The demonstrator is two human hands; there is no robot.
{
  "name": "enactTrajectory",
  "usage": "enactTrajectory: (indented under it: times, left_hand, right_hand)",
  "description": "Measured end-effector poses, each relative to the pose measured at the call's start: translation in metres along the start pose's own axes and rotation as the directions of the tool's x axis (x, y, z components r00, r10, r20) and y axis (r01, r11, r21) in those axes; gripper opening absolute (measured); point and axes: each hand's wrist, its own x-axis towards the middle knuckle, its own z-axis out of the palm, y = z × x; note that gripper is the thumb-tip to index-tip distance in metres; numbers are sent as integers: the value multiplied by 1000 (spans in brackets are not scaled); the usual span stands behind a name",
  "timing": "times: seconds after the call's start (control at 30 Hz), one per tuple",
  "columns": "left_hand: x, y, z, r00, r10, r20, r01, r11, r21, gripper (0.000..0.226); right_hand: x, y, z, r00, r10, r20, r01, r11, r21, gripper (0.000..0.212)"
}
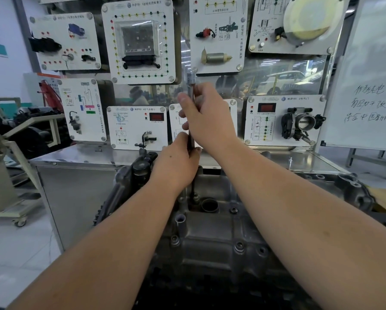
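A long metal rod tool [190, 85] stands upright over a grey metal engine housing [212, 238]. Its lower end reaches down beside a round hole [209, 205] in the housing's top. My right hand [206, 118] grips the rod's upper part, fingers curled round it, thumb pointing up. My left hand [176, 165] holds the rod lower down, just below the right hand. The rod's middle is hidden by both hands.
A steel bench [75, 157] stands behind the housing with a board of white training panels, among them a throttle body panel [283, 120]. A whiteboard [366, 74] stands at right. A cream trolley [6, 175] is at left. A black part [140, 168] sits on the housing's left.
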Motion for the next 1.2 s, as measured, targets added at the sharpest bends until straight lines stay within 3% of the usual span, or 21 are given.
enactTrajectory:
  times: [0.23, 0.53, 0.77, 1.0, 1.2]
  left_hand:
    - [-1, 2, 0, 1000, 0, 9, 0, 999, -33, 26]
    - [0, 0, -1, 1000, 27, -4, -27, 1000, 8, 17]
    - [-1, 1, 0, 1000, 13, 12, -13, 1000, -10, 23]
    - [2, 0, 1, 1000, -4, 14, 4, 1000, 25, 19]
    - [1, 0, 1, 1000, -4, 8, 4, 1000, -1, 21]
  right_hand:
    - [2, 0, 0, 1000, -18, -8, 18, 996, -86, 30]
    - [0, -1, 1, 1000, -2, 7, 2, 998, 55, 30]
    - [2, 2, 0, 1000, -25, -7, 25, 1000, 2, 20]
    - [1, 2, 0, 1000, -16, 23, 14, 993, 119, 14]
    - [2, 4, -2, 999, -26, -22, 28, 994, 105, 18]
